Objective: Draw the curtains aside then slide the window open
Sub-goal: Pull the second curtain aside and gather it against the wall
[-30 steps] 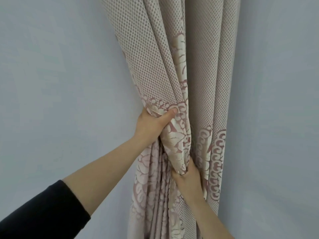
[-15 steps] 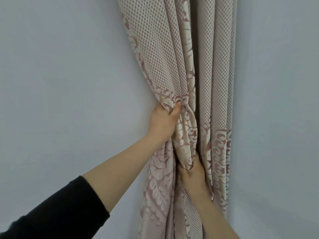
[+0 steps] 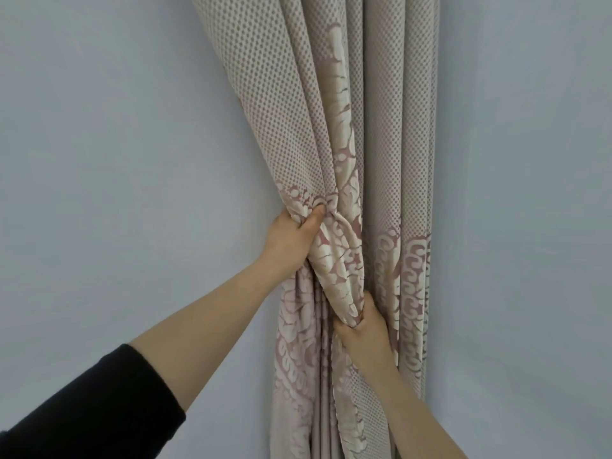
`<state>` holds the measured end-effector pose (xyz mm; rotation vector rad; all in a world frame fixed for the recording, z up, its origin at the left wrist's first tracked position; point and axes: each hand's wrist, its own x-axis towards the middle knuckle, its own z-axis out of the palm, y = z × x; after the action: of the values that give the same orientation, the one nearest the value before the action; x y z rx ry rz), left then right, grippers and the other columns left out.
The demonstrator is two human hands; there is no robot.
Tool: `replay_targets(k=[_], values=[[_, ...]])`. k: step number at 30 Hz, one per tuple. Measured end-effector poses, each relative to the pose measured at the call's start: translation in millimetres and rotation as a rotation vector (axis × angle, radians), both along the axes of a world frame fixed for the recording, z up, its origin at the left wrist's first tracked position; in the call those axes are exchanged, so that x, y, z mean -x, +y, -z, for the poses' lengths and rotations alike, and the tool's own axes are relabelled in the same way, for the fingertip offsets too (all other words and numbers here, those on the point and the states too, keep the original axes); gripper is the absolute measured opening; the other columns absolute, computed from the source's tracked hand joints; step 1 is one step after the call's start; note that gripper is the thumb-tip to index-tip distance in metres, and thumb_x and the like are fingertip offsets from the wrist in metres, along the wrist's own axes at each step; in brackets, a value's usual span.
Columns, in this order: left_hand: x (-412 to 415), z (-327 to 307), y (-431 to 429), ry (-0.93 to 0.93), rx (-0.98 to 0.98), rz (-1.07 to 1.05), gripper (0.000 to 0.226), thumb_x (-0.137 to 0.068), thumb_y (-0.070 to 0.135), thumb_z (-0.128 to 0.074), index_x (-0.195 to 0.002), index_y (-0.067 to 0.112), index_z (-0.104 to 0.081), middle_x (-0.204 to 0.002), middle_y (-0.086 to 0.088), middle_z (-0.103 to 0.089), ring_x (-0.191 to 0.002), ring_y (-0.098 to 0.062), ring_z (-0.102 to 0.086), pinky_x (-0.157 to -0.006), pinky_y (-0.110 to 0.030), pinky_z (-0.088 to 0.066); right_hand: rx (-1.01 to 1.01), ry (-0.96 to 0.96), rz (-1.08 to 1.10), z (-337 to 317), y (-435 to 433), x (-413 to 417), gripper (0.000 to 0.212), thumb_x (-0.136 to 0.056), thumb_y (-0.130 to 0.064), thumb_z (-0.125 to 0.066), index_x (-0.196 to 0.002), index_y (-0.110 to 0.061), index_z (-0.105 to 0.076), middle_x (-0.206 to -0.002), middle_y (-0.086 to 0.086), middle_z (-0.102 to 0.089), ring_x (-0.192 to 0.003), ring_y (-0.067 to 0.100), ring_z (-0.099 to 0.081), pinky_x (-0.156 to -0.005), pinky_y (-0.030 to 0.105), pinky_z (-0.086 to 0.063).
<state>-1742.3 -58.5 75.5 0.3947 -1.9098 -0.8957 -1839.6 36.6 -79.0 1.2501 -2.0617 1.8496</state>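
A beige curtain (image 3: 381, 111) with a small dot weave and a pink-and-cream floral band hangs bunched in folds in the room's corner. My left hand (image 3: 291, 240) grips its left edge at the floral band, thumb pressed into the cloth. Lower down, my right hand (image 3: 367, 329) is closed around a rolled fold of the same curtain. The two hands hold the bundle together, the left about a hand's length above the right. No window shows in this view.
Plain pale grey-blue wall (image 3: 116, 160) fills the left side. Another wall (image 3: 530, 193) meets it at the corner right of the curtain. My black sleeve (image 3: 92, 412) covers the left forearm at the bottom left.
The curtain bundle and both hands have shifted right, toward the corner. The folds are gathered tighter against the right wall. Both grips stay closed on the cloth.
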Motion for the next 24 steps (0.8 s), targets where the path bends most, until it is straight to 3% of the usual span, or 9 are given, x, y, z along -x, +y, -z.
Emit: replay_targets(k=[5, 8, 10, 13, 19, 22, 24], values=[[-67, 4, 23, 0.002, -0.009, -0.042, 0.043, -0.091, 0.04, -0.054, -0.125, 0.014, -0.058, -0.107, 0.007, -0.061, -0.098, -0.006, -0.054, -0.062, 0.009, -0.035, -0.058, -0.009, -0.053, -5, 31, -60, 0.039, -0.078, -0.007, -0.07, -0.098, -0.034, -0.051, -0.092, -0.015, -0.066, -0.081, -0.008, -0.061, -0.064, 0.004, -0.042], [-107, 4, 44, -0.003, -0.019, -0.094, 0.043, -0.086, 0.046, -0.059, -0.12, 0.019, -0.06, -0.105, 0.009, -0.061, -0.096, -0.006, -0.055, -0.068, -0.001, -0.039, -0.1, 0.008, -0.081, -3, 53, -95, 0.043, -0.074, -0.014, -0.073, -0.103, -0.036, -0.051, -0.095, -0.016, -0.065, -0.085, -0.008, -0.06, -0.069, 0.009, -0.046], [-131, 2, 54, -0.04, -0.028, -0.109, 0.046, -0.083, 0.049, -0.061, -0.119, 0.02, -0.06, -0.106, 0.009, -0.062, -0.097, -0.006, -0.054, -0.074, -0.011, -0.04, -0.124, 0.001, -0.117, -2, 63, -112, 0.048, -0.072, -0.021, -0.074, -0.109, -0.039, -0.05, -0.102, -0.016, -0.065, -0.092, -0.004, -0.062, -0.079, 0.021, -0.052], [-161, 3, 65, -0.086, -0.054, -0.14, 0.045, -0.081, 0.051, -0.064, -0.113, 0.02, -0.062, -0.103, 0.009, -0.063, -0.096, -0.008, -0.057, -0.068, -0.009, -0.039, -0.153, 0.015, -0.14, 0, 76, -133, 0.058, -0.068, -0.034, -0.073, -0.12, -0.037, -0.049, -0.111, -0.017, -0.064, -0.101, 0.002, -0.062, -0.086, 0.032, -0.054], [-207, 17, 84, -0.104, -0.066, -0.213, 0.054, -0.079, 0.052, -0.066, -0.119, 0.017, -0.059, -0.106, 0.005, -0.063, -0.098, -0.014, -0.058, -0.079, -0.023, -0.042, -0.241, 0.001, -0.16, 7, 96, -183, 0.059, -0.072, -0.043, -0.075, -0.121, -0.035, -0.043, -0.113, -0.014, -0.058, -0.099, 0.006, -0.059, -0.083, 0.029, -0.052], [-233, 25, 90, -0.123, -0.092, -0.236, 0.056, -0.079, 0.048, -0.068, -0.121, 0.014, -0.053, -0.105, 0.007, -0.058, -0.097, -0.014, -0.055, -0.08, -0.025, -0.041, -0.298, 0.022, -0.115, 17, 102, -209, 0.054, -0.073, -0.048, -0.076, -0.111, -0.028, -0.044, -0.102, -0.008, -0.053, -0.091, 0.01, -0.056, -0.073, 0.027, -0.05], [-267, 36, 85, -0.123, -0.129, -0.257, 0.06, -0.077, 0.049, -0.069, -0.121, 0.014, -0.049, -0.104, 0.009, -0.055, -0.097, -0.014, -0.054, -0.08, -0.028, -0.041, -0.302, 0.068, -0.077, 26, 97, -241, 0.066, -0.069, -0.058, -0.073, -0.119, -0.029, -0.042, -0.111, -0.009, -0.051, -0.105, 0.016, -0.057, -0.082, 0.033, -0.052]])
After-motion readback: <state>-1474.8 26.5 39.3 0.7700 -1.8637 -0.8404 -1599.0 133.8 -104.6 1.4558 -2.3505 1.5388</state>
